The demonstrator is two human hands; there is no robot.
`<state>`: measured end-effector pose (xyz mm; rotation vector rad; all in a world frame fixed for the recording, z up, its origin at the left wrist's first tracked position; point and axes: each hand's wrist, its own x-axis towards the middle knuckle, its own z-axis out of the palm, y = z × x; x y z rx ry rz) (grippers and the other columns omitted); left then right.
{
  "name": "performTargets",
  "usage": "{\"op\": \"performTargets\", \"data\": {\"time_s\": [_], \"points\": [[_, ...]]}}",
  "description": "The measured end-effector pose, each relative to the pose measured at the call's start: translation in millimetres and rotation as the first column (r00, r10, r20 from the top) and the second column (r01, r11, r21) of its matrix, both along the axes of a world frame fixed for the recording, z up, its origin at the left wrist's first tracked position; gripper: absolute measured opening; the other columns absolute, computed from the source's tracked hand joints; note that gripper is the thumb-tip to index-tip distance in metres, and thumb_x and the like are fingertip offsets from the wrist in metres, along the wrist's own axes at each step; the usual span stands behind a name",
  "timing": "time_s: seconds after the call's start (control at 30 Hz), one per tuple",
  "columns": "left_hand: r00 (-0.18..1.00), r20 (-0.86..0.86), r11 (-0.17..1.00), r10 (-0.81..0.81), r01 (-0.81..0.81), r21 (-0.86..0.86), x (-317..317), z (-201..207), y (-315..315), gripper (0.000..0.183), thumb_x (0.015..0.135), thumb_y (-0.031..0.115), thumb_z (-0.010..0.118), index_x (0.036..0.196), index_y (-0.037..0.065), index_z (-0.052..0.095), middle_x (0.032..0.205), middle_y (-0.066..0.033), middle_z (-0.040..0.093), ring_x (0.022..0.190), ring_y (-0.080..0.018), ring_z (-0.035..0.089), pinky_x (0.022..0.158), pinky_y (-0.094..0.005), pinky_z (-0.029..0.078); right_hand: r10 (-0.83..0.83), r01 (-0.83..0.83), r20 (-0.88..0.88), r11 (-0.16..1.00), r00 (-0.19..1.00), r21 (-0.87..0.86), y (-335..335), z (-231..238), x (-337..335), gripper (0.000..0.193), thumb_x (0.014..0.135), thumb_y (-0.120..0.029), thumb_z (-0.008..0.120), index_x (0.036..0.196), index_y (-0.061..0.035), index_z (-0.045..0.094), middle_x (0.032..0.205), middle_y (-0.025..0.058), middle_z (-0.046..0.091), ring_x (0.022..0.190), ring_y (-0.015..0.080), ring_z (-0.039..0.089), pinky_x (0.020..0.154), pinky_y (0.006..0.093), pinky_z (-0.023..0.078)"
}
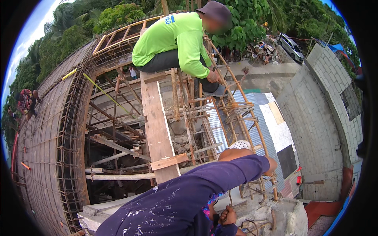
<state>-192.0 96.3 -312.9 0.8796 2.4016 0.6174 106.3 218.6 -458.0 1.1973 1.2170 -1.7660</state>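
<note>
Neither of my hands shows. Close in front, a person in a paint-spotted navy shirt (169, 200) and a white dotted cap (241, 144) bends over, covering much of the lower middle. Below that torso, a small hand (228, 215) is closed around a thin metal rod (230, 198); by its size and place it looks like a co-worker's. Bent steel bars (252, 226) stick out of the rough concrete (293, 220) beside it. Farther off, a person in a bright green shirt (169, 39) sits with both hands at a rebar cage (232, 84).
A wooden plank (155, 122) spans an opening with poles (118, 177) below. To the left lies a board deck (39, 129) edged with a rebar cage (65, 157), where another person (27, 102) crouches. Corrugated roofing (260, 114) and a block wall (315, 118) stand right.
</note>
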Motion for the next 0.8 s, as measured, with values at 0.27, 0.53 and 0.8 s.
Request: {"op": "performTargets", "data": {"time_s": [0.27, 0.53, 0.8], "points": [[0.703, 0.108, 0.688, 0.703, -0.711, 0.142, -8.2, 22.8, -23.0, 0.091, 0.080, 0.010, 0.063, 0.143, -0.022, 0.006, 0.104, -0.0313, 0.066, 0.098, -0.0363, 0.068, 0.078, -0.0434, 0.055, 0.014, -0.028, -0.178, 0.997, 0.984, -0.072, -3.5, 19.4, 3.1, 0.022, 0.092, -0.022, 0.059, 0.078, -0.0170, 0.042, 0.055, -0.0047, 0.032, 0.040, 0.0078, 0.031, 0.036, 0.0237, 0.027], [0.728, 0.116, 0.709, 0.676, -0.685, 0.166, -7.2, 29.5, -27.6, 0.085, 0.082, 0.009, 0.061, 0.146, -0.016, 0.012, 0.115, -0.0313, 0.061, 0.098, -0.0385, 0.068, 0.080, -0.0444, 0.055, 0.061, -0.057, -0.056, 0.995, 0.997, 0.082, -6.7, 13.6, -2.6, 0.025, 0.090, -0.024, 0.060, 0.074, -0.0172, 0.042, 0.054, -0.0044, 0.032, 0.040, 0.0085, 0.031, 0.036, 0.0250, 0.026], [0.730, 0.141, 0.686, 0.669, -0.679, 0.263, -12.9, 15.3, -18.2, 0.087, 0.078, 0.012, 0.066, 0.142, -0.018, 0.014, 0.104, -0.0305, 0.065, 0.095, -0.0394, 0.068, 0.078, -0.0453, 0.055, 0.052, -0.050, -0.020, 0.996, 0.998, 0.080, -2.7, 5.9, -0.6, 0.026, 0.090, -0.023, 0.059, 0.072, -0.0178, 0.041, 0.053, -0.0048, 0.030, 0.039, 0.0088, 0.029, 0.035, 0.0251, 0.023]]}}
